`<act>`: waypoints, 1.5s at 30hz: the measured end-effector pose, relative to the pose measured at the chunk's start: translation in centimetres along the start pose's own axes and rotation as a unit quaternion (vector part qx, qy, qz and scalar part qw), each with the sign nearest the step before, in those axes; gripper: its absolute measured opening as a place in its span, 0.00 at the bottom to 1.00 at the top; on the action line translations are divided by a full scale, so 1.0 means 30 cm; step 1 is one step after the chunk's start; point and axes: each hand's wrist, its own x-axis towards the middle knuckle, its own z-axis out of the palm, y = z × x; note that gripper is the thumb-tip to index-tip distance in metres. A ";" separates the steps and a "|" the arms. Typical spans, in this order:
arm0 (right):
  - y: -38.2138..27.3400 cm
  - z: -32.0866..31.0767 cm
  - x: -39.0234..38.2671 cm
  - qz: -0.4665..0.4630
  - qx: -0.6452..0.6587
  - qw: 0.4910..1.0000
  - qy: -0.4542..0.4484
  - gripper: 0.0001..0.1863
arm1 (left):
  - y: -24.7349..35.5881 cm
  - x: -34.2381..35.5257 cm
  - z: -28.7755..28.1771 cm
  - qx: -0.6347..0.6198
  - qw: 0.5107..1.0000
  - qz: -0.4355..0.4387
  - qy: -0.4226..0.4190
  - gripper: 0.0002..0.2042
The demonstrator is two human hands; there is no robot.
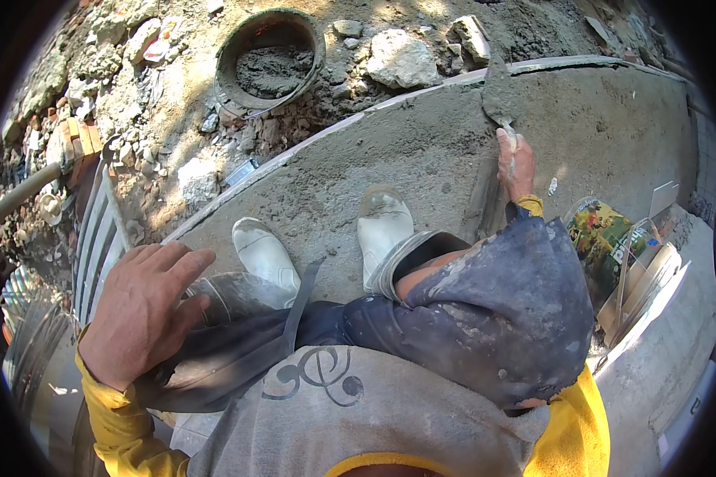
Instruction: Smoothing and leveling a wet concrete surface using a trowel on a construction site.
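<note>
My right hand (517, 165) is closed round the handle of a mortar-smeared trowel (499, 95). Its blade points away from me, over the far edge strip of the grey cement surface (422, 151). My left hand (147, 306) hovers near my left knee, fingers loosely spread, holding nothing. Beyond the edge strip stands a round bucket (223, 75) with wet grey mortar (274, 71) inside. My white rubber boots (384, 226) rest on the cement. A straight dark board or groove runs beside the right wrist; I cannot tell which.
Rubble and a large pale stone (402, 60) lie beyond the edge strip (326, 141). At left are a tool handle (24, 195), a white slatted plastic piece (99, 238) and bricks (79, 141). A colourful printed container (601, 242) stands at right beside stacked flat pieces (648, 286).
</note>
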 end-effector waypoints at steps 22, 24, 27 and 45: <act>-0.122 0.122 -0.163 -0.026 0.026 0.996 -0.076 0.24 | 0.016 0.048 -0.014 -0.007 1.000 0.021 -0.003 0.24; -0.218 0.137 -0.265 -0.059 -0.044 0.982 -0.173 0.24 | 0.026 0.054 -0.022 -0.004 0.999 0.037 -0.002 0.24; -0.283 0.227 -0.288 -0.114 -0.040 0.965 -0.234 0.25 | 0.020 0.018 0.024 0.016 1.000 -0.015 -0.017 0.21; -0.403 0.183 -0.172 -0.318 -0.117 0.891 -0.302 0.26 | 0.014 0.025 -0.004 -0.005 1.000 0.020 -0.003 0.24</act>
